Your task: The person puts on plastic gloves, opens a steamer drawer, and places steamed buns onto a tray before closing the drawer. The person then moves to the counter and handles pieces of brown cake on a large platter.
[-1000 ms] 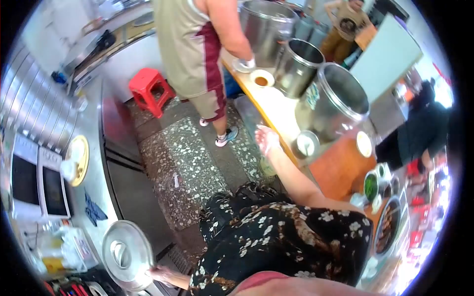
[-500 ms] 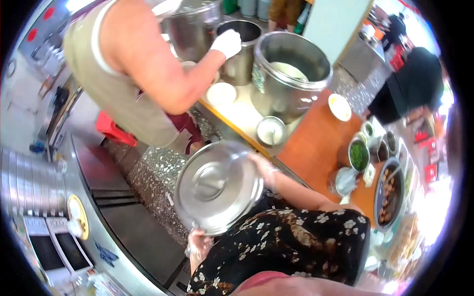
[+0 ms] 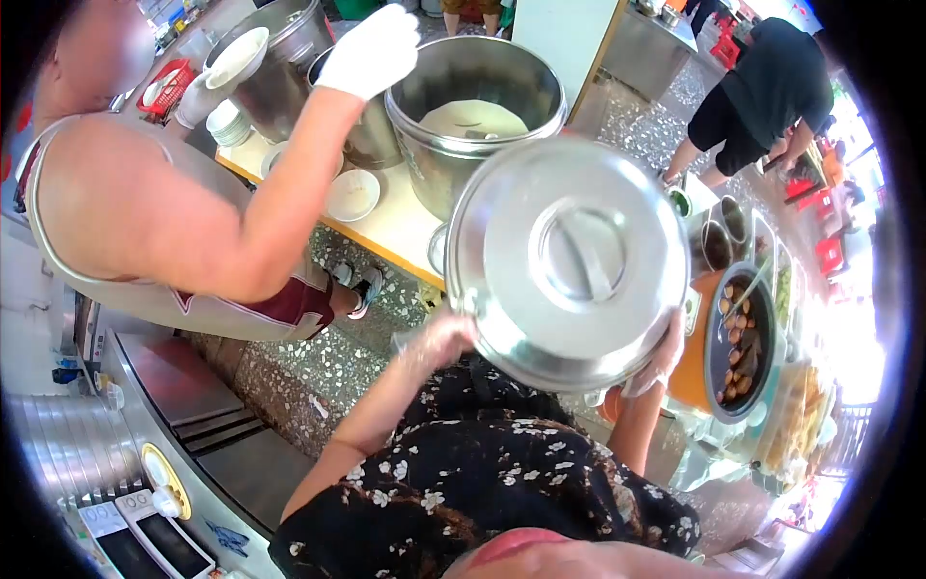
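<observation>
A large round stainless-steel lid (image 3: 511, 261) with a recessed bar handle at its centre is held up in front of me. My left hand (image 3: 446, 333) grips its rim at the lower left, close to a small metal catch. On the opposite side, my right hand (image 3: 664, 352) is closed on the lower right rim, its fingers partly hidden. Both hands seem to be in thin clear gloves. Just behind the lid stands a tall open steel pot (image 3: 410, 159) with pale, whitish contents; the lid overlaps its lower right side in view.
At the left, a co-worker in white gloves (image 3: 371, 53) holds a white bowl (image 3: 238, 58). Another bowl (image 3: 353, 196) sits on the counter. To the right is a dark pot of brown food (image 3: 738, 338). A bent-over person (image 3: 781, 87) is farther back.
Both my hands have carried the lid rightward and up, turning it towards the tall pot. My view has shifted. The co-worker's gloved hand is now raised, and a bowl shows in the other.
</observation>
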The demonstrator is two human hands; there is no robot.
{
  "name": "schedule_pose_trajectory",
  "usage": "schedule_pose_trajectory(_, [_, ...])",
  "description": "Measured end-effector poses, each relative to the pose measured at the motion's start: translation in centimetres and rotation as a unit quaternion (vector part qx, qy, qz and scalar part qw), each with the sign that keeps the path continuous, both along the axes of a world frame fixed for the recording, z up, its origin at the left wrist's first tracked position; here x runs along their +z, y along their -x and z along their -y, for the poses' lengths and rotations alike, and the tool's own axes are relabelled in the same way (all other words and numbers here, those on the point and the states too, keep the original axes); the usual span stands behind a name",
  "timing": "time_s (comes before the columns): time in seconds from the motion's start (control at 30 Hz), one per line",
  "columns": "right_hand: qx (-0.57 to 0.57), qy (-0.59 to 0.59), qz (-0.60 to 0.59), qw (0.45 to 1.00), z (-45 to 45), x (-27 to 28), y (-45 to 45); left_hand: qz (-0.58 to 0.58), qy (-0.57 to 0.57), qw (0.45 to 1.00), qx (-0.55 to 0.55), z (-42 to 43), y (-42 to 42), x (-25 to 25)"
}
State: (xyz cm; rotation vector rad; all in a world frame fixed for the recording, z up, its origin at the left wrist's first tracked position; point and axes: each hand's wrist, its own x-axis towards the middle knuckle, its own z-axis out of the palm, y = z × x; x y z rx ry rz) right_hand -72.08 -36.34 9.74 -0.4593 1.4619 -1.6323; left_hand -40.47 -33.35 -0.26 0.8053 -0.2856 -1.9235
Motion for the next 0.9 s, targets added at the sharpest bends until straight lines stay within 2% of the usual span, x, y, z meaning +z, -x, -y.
schedule_pose_trajectory(0.07, [-0.025, 0.019, 0.042, 0.999, 2.6, 2.0, -2.3, 0.036, 0.039, 0.998, 0.031, 4.1, -0.8, 2.5])
schedule_pose_trajectory(0.1, [-0.019, 0.042, 0.069, 0.997, 4.8, 2.1, -2.7, 0.024, 0.049, 0.998, 0.018, 6.4, -2.2, 1.9])
schedule_pose_trajectory(0.17, [0.019, 0.105, 0.071, 0.992, 11.0, 1.3, -3.6, 0.108, 0.087, 0.987, 0.079, 10.6, -3.9, 2.3])
schedule_pose_trajectory(0.2, [0.03, 0.114, 0.039, 0.992, 14.4, 1.1, -4.6, 0.128, 0.117, 0.975, 0.138, 12.0, -3.8, 4.6])
schedule_pose_trajectory(0.23, [0.041, 0.125, 0.009, 0.991, 17.5, 1.0, -5.9, 0.111, 0.142, 0.97, 0.164, 14.6, -5.0, 3.4])
schedule_pose_trajectory(0.27, [0.066, 0.096, -0.013, 0.993, 20.3, 1.2, -7.2, 0.144, 0.131, 0.96, 0.199, 16.3, -5.5, 3.9])
schedule_pose_trajectory(0.33, [0.115, 0.053, -0.029, 0.992, 24.8, 1.6, -10.2, 0.198, 0.139, 0.953, 0.183, 20.8, -8.9, 0.8])
schedule_pose_trajectory(0.37, [0.138, 0.037, -0.023, 0.989, 26.5, 1.5, -11.6, 0.247, 0.122, 0.945, 0.175, 21.8, -10.0, 0.2])
schedule_pose_trajectory(0.4, [0.163, 0.056, -0.069, 0.983, 28.0, 0.6, -12.5, 0.248, 0.119, 0.944, 0.18, 21.7, -10.0, 0.7])
schedule_pose_trajectory(0.43, [0.14, 0.057, -0.185, 0.971, 29.7, -0.7, -14.0, 0.329, 0.095, 0.924, 0.17, 21.4, -10.4, 1.9])
schedule_pose_trajectory(0.47, [0.16, 0.036, -0.329, 0.93, 33.3, -4.4, -12.8, 0.411, 0.072, 0.894, 0.163, 21.5, -10.0, 2.6])
schedule_pose_trajectory(0.5, [0.174, 0.015, -0.465, 0.868, 34.3, -4.6, -12.8, 0.41, 0.07, 0.893, 0.169, 22.1, -9.9, 2.5])
schedule_pose_trajectory(0.53, [0.17, 0.026, -0.513, 0.841, 34.7, -5.5, -13.0, 0.459, 0.049, 0.868, 0.181, 22.8, -10.1, 2.4])
schedule_pose_trajectory(0.6, [0.17, 0.02, -0.506, 0.846, 35.4, -5.6, -14.4, 0.526, 0.037, 0.83, 0.18, 24.1, -11.1, 0.7])
schedule_pose_trajectory(0.63, [0.158, 0.01, -0.496, 0.854, 35.1, -5.4, -15.0, 0.527, 0.028, 0.83, 0.18, 24.3, -11.4, 0.9])
schedule_pose_trajectory(0.73, [0.146, 0.015, -0.511, 0.847, 35.7, -5.3, -16.1, 0.629, 0.029, 0.766, 0.131, 25.2, -12.8, 1.1])
schedule_pose_trajectory(0.77, [0.14, 0.019, -0.52, 0.843, 36.1, -5.3, -16.0, 0.629, 0.024, 0.766, 0.134, 25.6, -13.0, 0.6])
schedule_pose_trajectory(0.8, [0.165, 0.014, -0.522, 0.837, 36.1, -4.7, -15.8, 0.662, 0.01, 0.734, 0.149, 25.9, -13.0, 0.5])
schedule_pose_trajectory(0.83, [0.166, 0.013, -0.523, 0.836, 35.6, -4.4, -15.6, 0.694, -0.002, 0.701, 0.162, 25.3, -12.2, 1.9])
schedule_pose_trajectory(0.87, [0.161, 0.011, -0.523, 0.837, 35.2, -4.1, -15.3, 0.744, -0.009, 0.645, 0.173, 24.3, -11.0, 3.1])
schedule_pose_trajectory(0.9, [0.15, 0.007, -0.525, 0.838, 34.7, -3.7, -15.3, 0.745, 0.011, 0.651, 0.148, 22.4, -10.0, 5.2])
